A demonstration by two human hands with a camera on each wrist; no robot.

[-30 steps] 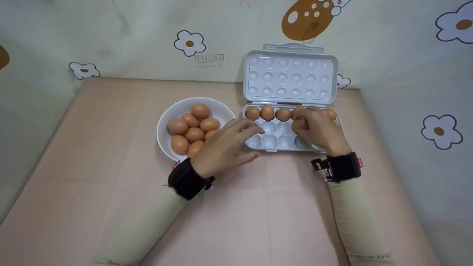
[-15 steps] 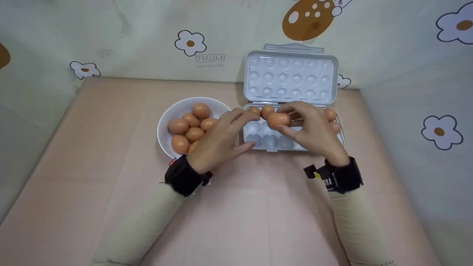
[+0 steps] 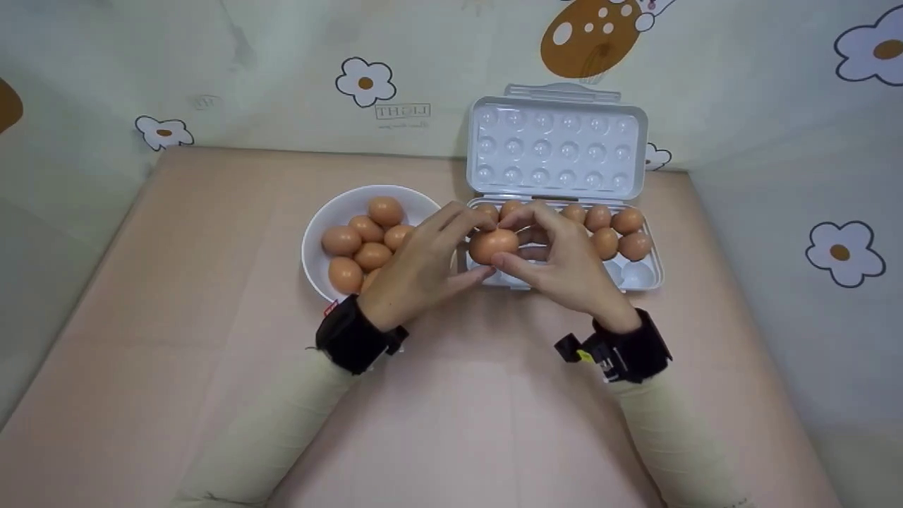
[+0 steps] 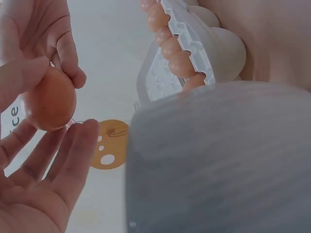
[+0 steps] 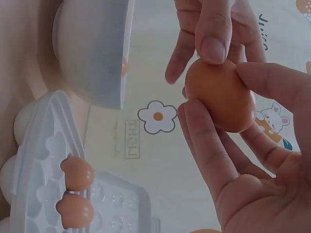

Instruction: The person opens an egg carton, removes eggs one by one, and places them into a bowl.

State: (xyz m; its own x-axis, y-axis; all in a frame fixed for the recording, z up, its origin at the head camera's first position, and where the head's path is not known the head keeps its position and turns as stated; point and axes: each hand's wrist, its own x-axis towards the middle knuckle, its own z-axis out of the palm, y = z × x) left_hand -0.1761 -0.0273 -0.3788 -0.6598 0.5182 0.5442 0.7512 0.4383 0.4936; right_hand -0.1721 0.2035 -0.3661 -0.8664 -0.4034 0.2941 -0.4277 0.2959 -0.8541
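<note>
A brown egg (image 3: pixel 492 245) hangs above the left end of the white egg carton (image 3: pixel 652 279), held between both hands. My right hand (image 3: pixel 568 271) grips it from the right, fingers and thumb curled round it (image 5: pixel 218 94). My left hand (image 3: pixel 427 271) meets it from the left; its thumb presses on the egg (image 4: pixel 48 102) and its fingers lie just under it. Several eggs (image 3: pixel 607 229) sit in the carton's back and right cells. A white bowl (image 3: pixel 310 240) to the left holds several more eggs (image 3: pixel 370 243).
The carton's lid (image 3: pixel 557 148) stands open against the flower-patterned back wall. The pink table surface (image 3: pixel 451 423) stretches in front of the hands and to the far left. Patterned walls close in the table on the left, back and right.
My right hand lifted an egg from the carton's right part and carried it left. My left hand rose to meet it, and both now hold the egg.
</note>
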